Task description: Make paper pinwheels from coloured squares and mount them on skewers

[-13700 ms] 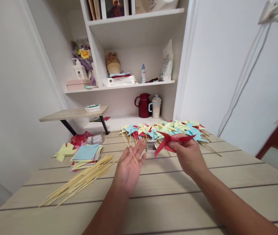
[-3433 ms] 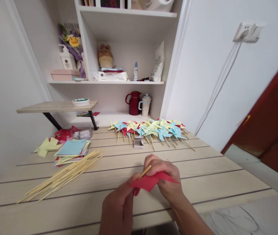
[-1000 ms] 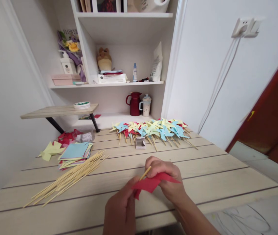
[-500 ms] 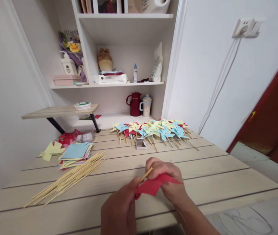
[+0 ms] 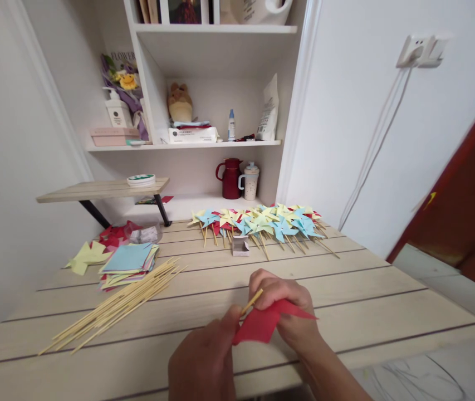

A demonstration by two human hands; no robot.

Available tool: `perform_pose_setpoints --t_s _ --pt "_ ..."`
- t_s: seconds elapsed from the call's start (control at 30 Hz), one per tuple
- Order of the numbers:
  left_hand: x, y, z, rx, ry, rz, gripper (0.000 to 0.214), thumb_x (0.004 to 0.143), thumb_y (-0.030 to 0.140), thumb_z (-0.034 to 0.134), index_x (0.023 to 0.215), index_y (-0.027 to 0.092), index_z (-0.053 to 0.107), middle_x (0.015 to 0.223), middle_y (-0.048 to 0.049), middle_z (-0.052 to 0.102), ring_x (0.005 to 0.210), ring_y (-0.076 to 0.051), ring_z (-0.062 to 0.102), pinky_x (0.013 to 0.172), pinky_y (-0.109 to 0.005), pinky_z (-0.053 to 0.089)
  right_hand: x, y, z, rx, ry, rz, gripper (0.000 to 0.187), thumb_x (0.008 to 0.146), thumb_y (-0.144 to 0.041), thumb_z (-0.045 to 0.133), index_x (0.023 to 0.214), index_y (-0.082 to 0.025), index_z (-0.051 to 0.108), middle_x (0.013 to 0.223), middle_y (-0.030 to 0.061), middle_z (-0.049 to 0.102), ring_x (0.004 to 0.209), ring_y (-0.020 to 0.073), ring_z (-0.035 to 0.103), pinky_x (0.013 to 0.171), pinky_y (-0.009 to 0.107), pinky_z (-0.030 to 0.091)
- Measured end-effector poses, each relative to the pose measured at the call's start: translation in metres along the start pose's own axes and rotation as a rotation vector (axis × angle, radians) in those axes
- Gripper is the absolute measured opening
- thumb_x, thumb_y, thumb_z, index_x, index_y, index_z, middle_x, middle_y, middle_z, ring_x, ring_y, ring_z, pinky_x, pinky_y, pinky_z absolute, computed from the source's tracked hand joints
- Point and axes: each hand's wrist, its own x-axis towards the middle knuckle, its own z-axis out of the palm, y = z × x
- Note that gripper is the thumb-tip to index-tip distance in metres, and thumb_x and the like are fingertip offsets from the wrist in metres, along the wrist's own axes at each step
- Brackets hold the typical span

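Note:
A red paper pinwheel (image 5: 260, 326) is between my two hands near the table's front edge, one pointed blade sticking out to the right. The tip of a thin wooden stick (image 5: 254, 301) slants up from it. My left hand (image 5: 206, 356) is closed, its thumb pressed at the lower visible part of the stick; the rest of its grip is hidden. Curled over the pinwheel's upper side, my right hand (image 5: 289, 303) grips the red paper beside the stick. Where stick and paper meet is covered by my fingers.
Finished pinwheels (image 5: 262, 223) lie in a heap at the back, behind a small open box (image 5: 240, 246). Loose sticks (image 5: 120, 303), a stack of coloured paper squares (image 5: 128, 259) and a yellow pinwheel shape (image 5: 88, 258) are at left. A clear container (image 5: 145, 234) stands behind them.
My left hand has shifted slightly down and left. The red paper has tilted, so more of its face shows. Both hands keep their hold.

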Motion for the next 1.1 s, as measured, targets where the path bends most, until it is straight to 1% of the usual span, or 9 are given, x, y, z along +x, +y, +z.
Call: perform_pose_setpoints --t_s 0.1,0.2,0.37,0.5,0.63,0.73,0.83,0.93,1.1 --pt "0.004 0.003 -0.003 0.069 0.027 0.036 0.038 0.095 0.020 0.036 0.121 0.026 0.063 0.085 -0.0017 0.078 0.058 -0.015 0.069 0.055 -0.024 0.056 0.000 -0.001 0.001 -0.004 0.007 -0.008 0.006 0.084 -0.032 0.074 0.084 -0.027 0.077 0.066 0.0035 0.068 0.071 0.0207 0.058 0.068 0.037 0.045" --pt "0.008 0.008 -0.008 0.132 0.012 0.041 0.039 0.097 0.021 0.032 0.122 0.026 0.062 0.076 -0.0013 0.076 0.052 -0.014 0.065 0.051 -0.023 0.053 0.000 -0.002 0.002 -0.020 0.013 -0.008 0.008 0.083 -0.034 0.074 0.083 -0.026 0.077 0.065 0.0039 0.068 0.071 0.0213 0.059 0.068 0.038 0.046" --pt "0.012 0.014 -0.015 0.250 -0.033 0.062 0.037 0.096 0.015 0.032 0.119 0.024 0.060 0.072 0.0002 0.074 0.051 -0.015 0.062 0.049 -0.026 0.047 -0.001 -0.001 0.002 -0.050 0.055 0.005 0.003 0.081 -0.030 0.077 0.080 -0.027 0.077 0.066 0.0037 0.069 0.070 0.0212 0.061 0.071 0.040 0.048" --pt "0.014 0.015 -0.015 0.276 -0.041 0.087 0.034 0.097 0.015 0.032 0.119 0.023 0.057 0.066 0.0021 0.070 0.050 -0.015 0.059 0.049 -0.027 0.041 -0.003 0.002 0.003 -0.036 0.080 0.006 0.002 0.081 -0.027 0.077 0.081 -0.026 0.075 0.070 0.0035 0.070 0.072 0.0213 0.063 0.074 0.042 0.050" --pt "0.016 0.015 -0.015 0.269 -0.044 0.066 0.031 0.099 0.019 0.031 0.113 0.024 0.059 0.059 0.0031 0.064 0.047 -0.014 0.055 0.049 -0.027 0.037 -0.005 0.005 0.007 0.009 0.146 0.013 0.013 0.080 -0.018 0.075 0.081 -0.026 0.066 0.072 -0.0001 0.070 0.073 0.0190 0.064 0.081 0.043 0.051" --pt "0.016 0.014 -0.016 0.291 -0.035 0.092 0.031 0.099 0.018 0.029 0.110 0.023 0.057 0.062 0.0026 0.066 0.048 -0.015 0.055 0.050 -0.028 0.037 -0.008 0.006 0.009 0.010 0.184 0.048 0.019 0.077 -0.020 0.079 0.081 -0.025 0.061 0.073 -0.0002 0.071 0.075 0.0200 0.067 0.086 0.046 0.053" --pt "0.017 0.014 -0.017 0.313 -0.023 0.112 0.031 0.099 0.016 0.028 0.109 0.023 0.057 0.066 0.0020 0.068 0.049 -0.014 0.055 0.051 -0.029 0.038 -0.010 0.005 0.009 -0.042 0.200 0.070 0.020 0.078 -0.022 0.079 0.090 -0.026 0.063 0.073 0.0005 0.071 0.080 0.0219 0.069 0.089 0.049 0.054" --pt "0.019 0.015 -0.017 0.340 -0.019 0.112 0.032 0.099 0.016 0.027 0.104 0.024 0.057 0.061 0.0029 0.065 0.046 -0.014 0.053 0.050 -0.029 0.037 -0.012 0.004 0.008 -0.118 0.194 0.073 0.028 0.079 -0.018 0.077 0.103 -0.028 0.067 0.067 -0.0013 0.071 0.075 0.0216 0.070 0.094 0.051 0.052" --pt "0.022 0.016 -0.019 0.337 -0.007 0.120 0.032 0.100 0.016 0.029 0.102 0.023 0.060 0.059 0.0032 0.063 0.047 -0.013 0.054 0.051 -0.029 0.038 -0.008 0.002 0.009 -0.154 0.147 -0.001 0.023 0.080 -0.012 0.073 0.095 -0.028 0.073 0.080 0.0004 0.074 0.076 0.0192 0.069 0.104 0.055 0.047"
